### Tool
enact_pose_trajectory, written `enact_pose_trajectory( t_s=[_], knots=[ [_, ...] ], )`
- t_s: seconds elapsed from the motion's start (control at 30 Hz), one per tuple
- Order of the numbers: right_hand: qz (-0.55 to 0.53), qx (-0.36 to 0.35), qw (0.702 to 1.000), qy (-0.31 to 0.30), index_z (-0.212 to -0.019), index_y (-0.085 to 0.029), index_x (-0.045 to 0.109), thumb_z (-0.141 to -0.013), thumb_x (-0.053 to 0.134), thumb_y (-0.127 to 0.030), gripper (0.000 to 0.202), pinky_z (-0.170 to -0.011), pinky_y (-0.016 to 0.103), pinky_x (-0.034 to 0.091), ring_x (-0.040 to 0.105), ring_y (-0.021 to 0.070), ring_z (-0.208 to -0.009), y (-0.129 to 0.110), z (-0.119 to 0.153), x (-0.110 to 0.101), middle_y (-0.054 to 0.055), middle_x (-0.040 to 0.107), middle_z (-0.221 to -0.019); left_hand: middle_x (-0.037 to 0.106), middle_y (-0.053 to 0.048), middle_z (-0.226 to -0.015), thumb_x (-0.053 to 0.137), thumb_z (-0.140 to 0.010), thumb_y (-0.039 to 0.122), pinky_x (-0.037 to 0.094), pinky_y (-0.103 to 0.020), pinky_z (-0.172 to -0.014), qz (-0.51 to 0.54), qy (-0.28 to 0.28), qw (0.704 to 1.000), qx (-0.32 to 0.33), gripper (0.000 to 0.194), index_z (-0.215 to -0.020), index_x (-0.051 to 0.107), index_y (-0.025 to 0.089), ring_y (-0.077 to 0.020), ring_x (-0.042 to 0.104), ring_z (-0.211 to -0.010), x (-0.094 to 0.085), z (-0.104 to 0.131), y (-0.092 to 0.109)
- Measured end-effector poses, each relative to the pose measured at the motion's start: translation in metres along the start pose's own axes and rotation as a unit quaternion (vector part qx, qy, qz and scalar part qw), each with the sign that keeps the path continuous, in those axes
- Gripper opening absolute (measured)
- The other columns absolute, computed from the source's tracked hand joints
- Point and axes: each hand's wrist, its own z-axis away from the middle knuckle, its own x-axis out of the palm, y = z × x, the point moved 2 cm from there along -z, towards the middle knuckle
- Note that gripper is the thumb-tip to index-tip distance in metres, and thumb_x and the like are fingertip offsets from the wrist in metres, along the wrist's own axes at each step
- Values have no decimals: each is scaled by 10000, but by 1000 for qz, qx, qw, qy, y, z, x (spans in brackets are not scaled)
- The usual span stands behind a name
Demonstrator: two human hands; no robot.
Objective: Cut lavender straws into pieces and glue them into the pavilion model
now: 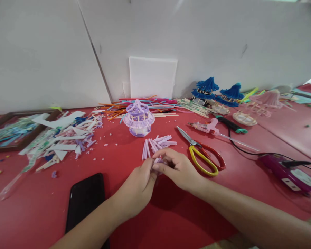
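Observation:
My left hand (138, 186) and my right hand (180, 169) meet over the red table, both with fingers closed around small light purple pieces (158, 160). The fingers hide most of what they hold. Just beyond them lies a loose pile of short light purple sticks (162, 141). Farther back stands a small purple and white pavilion model (139, 119) with a ruffled roof edge. To the right of my right hand rest scissors (203, 152) with one yellow and one red handle.
A black phone (86, 197) lies beside my left forearm. Paper scraps (67, 138) and a framed tray (31, 138) are at left. On the right are a pink glue gun (206, 127), a purple power strip (287, 173) with cables, and blue-roofed models (206, 90). Colored sticks (155, 106) line the wall.

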Motion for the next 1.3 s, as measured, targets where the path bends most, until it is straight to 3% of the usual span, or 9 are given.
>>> enact_pose_trajectory(
  t_s=[0.2, 0.33, 0.4, 0.53, 0.67, 0.8, 0.93, 1.1, 1.3],
  knots=[
    [6, -72, 997, -31, -989, -203, 607, -857, 601, -360, 205, -597, 232, 424, 535, 109, -630, -3, -3, -4, -19, 607, -735, 639, -101, -1098, 365, -941, 212, 466, -382, -886, 43, 1, 999, 11, 252, -1190, 406, 209, -223, 614, -1045, -1, 1, 0],
    [45, -84, 994, -50, -799, -204, 589, -902, 537, -346, 183, -583, 232, 421, 529, 107, -597, -5, -1, -1, -18, 598, -698, 594, -110, -1157, 400, -917, 183, 460, -390, -931, 82, -7, 997, 14, 373, -1276, 304, 214, -200, 599, -1034, 4, 2, 0],
    [68, -100, 992, 23, -787, -207, 579, -910, 522, -340, 190, -599, 240, 431, 553, 121, -621, -6, -2, -6, -11, 606, -699, 561, -88, -1134, 432, -918, 235, 482, -363, -877, 96, 70, 993, 29, 377, -1270, 296, 230, -176, 591, -951, 3, -1, -1],
    [101, -68, 972, 199, -870, -213, 580, -931, 468, -404, 230, -597, 263, 450, 568, 143, -618, -3, -10, -27, 2, 611, -712, 478, -53, -1113, 481, -902, 323, 472, -303, -767, 106, 338, 934, 44, 248, -1117, 394, 236, -141, 520, -853, -13, -7, -10],
    [281, -54, 954, 93, -1020, -201, 627, -905, 521, -347, 214, -779, 336, 491, 636, 203, -851, 2, -18, -37, 64, 675, -955, 499, -32, -1047, 482, -897, 380, 447, -310, -776, 150, 421, 894, -6, 211, -1039, 450, 228, -148, 510, -879, -24, -13, -21],
    [424, -67, 899, 85, -1173, -207, 599, -907, 506, -312, 300, -900, 415, 477, 601, 264, -1045, 2, -16, -44, 111, 620, -1133, 515, -43, -1072, 497, -881, 352, 454, -332, -822, 135, 413, 900, 2, 211, -1045, 446, 228, -163, 525, -940, -26, -15, -19],
    [455, -102, 884, 34, -1212, -192, 589, -908, 519, -381, 364, -1014, 457, 426, 549, 274, -1153, 2, -11, -45, 128, 596, -1193, 504, -103, -1187, 497, -873, 360, 425, -434, -966, 25, 365, 931, 5, 300, -1124, 434, 207, -236, 500, -1145, -22, -13, -17],
    [481, -122, 863, -90, -1484, -154, 274, -616, 676, -726, 1115, -1136, 570, 238, 174, 376, -1440, 13, -11, -43, 195, 229, -1555, 326, -243, -1469, 626, -710, 629, 234, -605, -1100, -166, 211, 963, -7, 934, -1393, 245, 119, -419, 251, -1388, -4, -15, -28],
    [489, -97, 865, -49, -1483, -131, 258, -767, 664, -542, 920, -1127, 551, 271, 225, 341, -1434, 21, -31, -37, 216, 282, -1530, 307, -275, -1496, 711, -588, 650, 213, -625, -1094, -203, 173, 962, -51, 1137, -1434, 178, 110, -467, 232, -1393, 3, -30, -25]
  ],
)
